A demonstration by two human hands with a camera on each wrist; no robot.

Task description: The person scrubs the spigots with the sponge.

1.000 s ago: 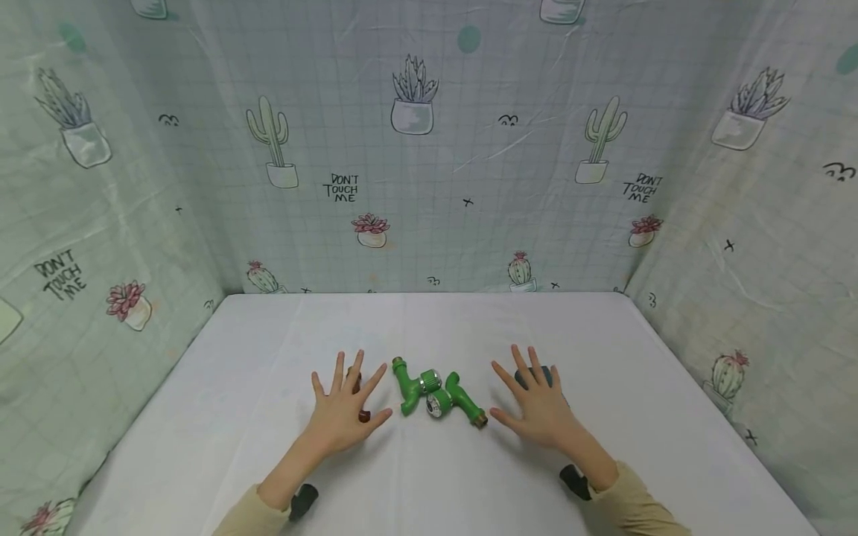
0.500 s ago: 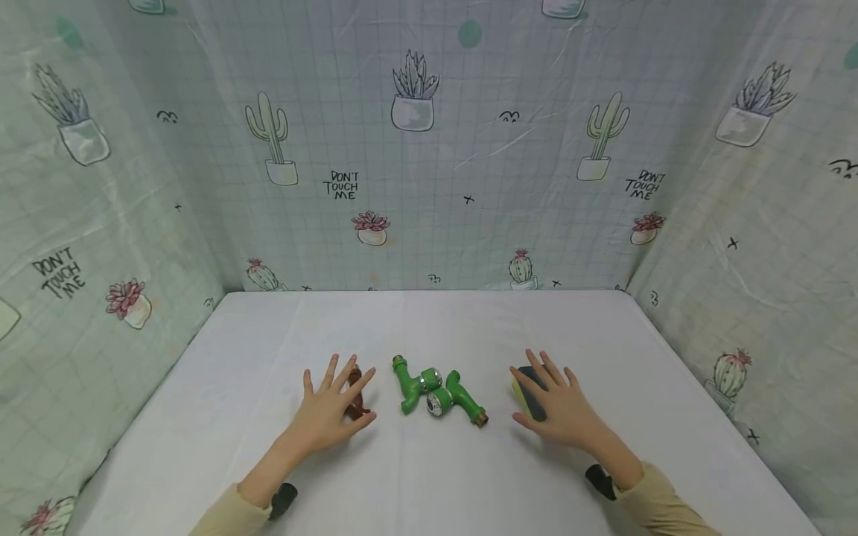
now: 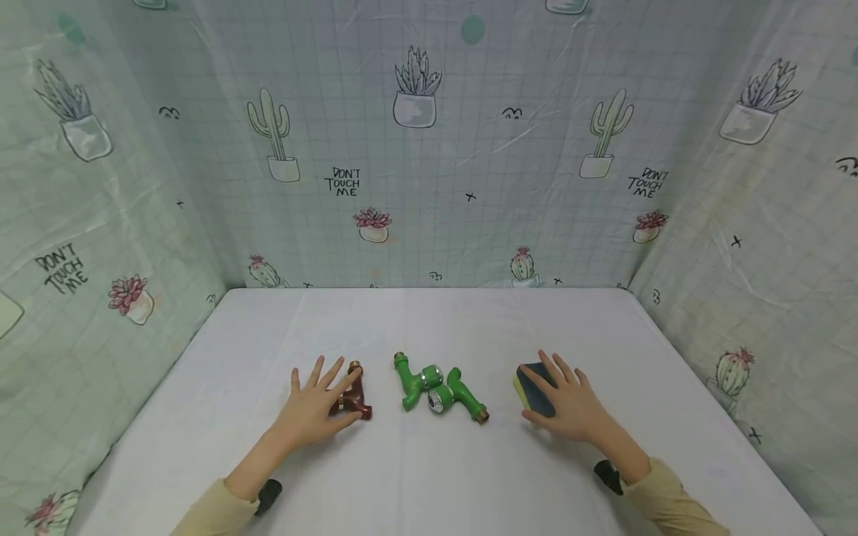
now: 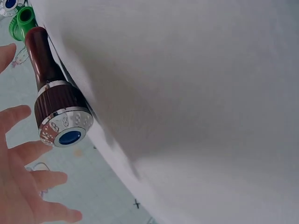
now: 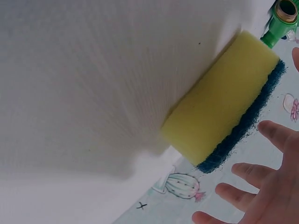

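Observation:
My left hand [image 3: 311, 413], fingers spread, is over a dark brown faucet [image 3: 357, 394] on the left of the table. In the left wrist view this faucet [image 4: 63, 100] shows a ribbed knob with a silver cap and blue centre, apart from the fingertips. On the right, my right hand [image 3: 570, 406] hovers with spread fingers above a sponge [image 3: 536, 388]. The right wrist view shows the sponge [image 5: 222, 102] with a yellow body and a dark blue-green scouring side facing the fingers. Neither hand grips anything. The left hand hides part of the brown faucet in the head view.
Two green faucets lie between the hands, one farther left [image 3: 410, 381] and one nearer right [image 3: 462, 398], their knobs close together. The white table [image 3: 429, 476] is bordered by cactus-print cloth [image 3: 429, 164] at the back and both sides.
Both hands have moved outward, away from the green faucets. More of the brown faucet and the sponge shows now. The faucets and sponge stay in place.

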